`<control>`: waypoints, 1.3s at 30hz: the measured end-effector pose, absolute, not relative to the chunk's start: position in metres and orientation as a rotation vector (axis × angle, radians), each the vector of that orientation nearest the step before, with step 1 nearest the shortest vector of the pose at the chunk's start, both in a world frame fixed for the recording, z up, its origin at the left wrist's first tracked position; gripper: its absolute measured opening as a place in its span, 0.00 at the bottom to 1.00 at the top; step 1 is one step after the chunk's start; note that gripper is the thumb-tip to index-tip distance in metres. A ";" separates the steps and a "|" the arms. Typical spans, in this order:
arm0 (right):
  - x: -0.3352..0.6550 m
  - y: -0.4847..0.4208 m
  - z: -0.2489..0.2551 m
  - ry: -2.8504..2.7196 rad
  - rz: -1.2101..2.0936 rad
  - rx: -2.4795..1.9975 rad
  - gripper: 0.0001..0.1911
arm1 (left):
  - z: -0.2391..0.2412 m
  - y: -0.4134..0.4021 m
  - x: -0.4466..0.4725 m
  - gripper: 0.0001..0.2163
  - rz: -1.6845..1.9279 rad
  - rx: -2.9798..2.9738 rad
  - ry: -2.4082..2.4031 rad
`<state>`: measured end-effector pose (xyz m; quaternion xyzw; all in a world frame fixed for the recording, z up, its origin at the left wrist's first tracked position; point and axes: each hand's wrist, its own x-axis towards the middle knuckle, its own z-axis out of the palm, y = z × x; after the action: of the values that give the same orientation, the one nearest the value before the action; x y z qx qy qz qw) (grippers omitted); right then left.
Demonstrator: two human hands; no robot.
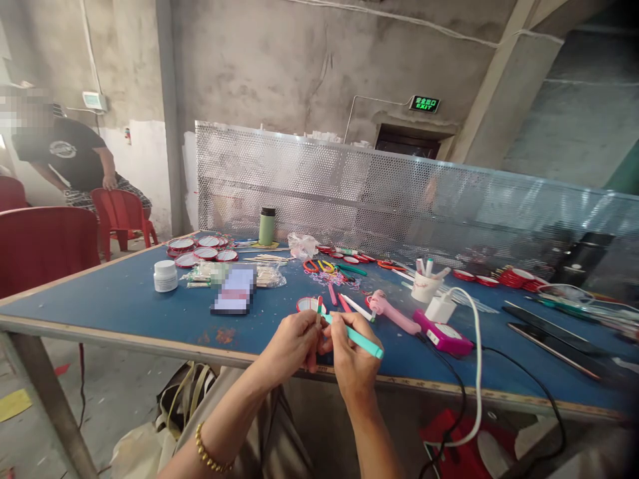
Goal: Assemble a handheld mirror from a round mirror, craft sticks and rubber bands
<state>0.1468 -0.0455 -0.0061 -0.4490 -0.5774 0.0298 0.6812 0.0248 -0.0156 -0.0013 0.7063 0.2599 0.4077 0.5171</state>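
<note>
My left hand [297, 336] is closed at the table's front edge, pinching a small flat stick [319, 307] with a red upper part. A teal marker pen [365, 340] is gripped in my right hand [353, 359], its tip end pointing at my left fingers. The two hands are close together, and the fingers hide where the pen meets the stick. Just behind them lies a white disc with a red rim [305, 305]. Beside it are a pink marker [344, 303] and a white marker [355, 307].
A pink glue gun [394, 313], magenta box [444, 336] and white charger [440, 309] with cables are at right. A cup of pens [426, 287], scissors [327, 267], phone [233, 290], white jar [165, 276] and green bottle [266, 227] stand around. A person [74, 153] leans on a chair.
</note>
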 end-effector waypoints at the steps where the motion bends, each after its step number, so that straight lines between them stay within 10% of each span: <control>1: 0.147 -0.046 -0.006 -1.305 0.056 -1.012 0.15 | -0.001 -0.016 0.025 0.14 0.977 1.692 0.625; 39: 0.147 -0.044 -0.006 -1.336 0.000 -1.001 0.13 | 0.002 -0.018 0.025 0.15 0.973 1.691 0.635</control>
<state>0.1475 -0.0440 -0.0055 -0.4442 -0.5933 0.0001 0.6714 0.0247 -0.0178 0.0021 0.7048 0.2646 0.4055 0.5184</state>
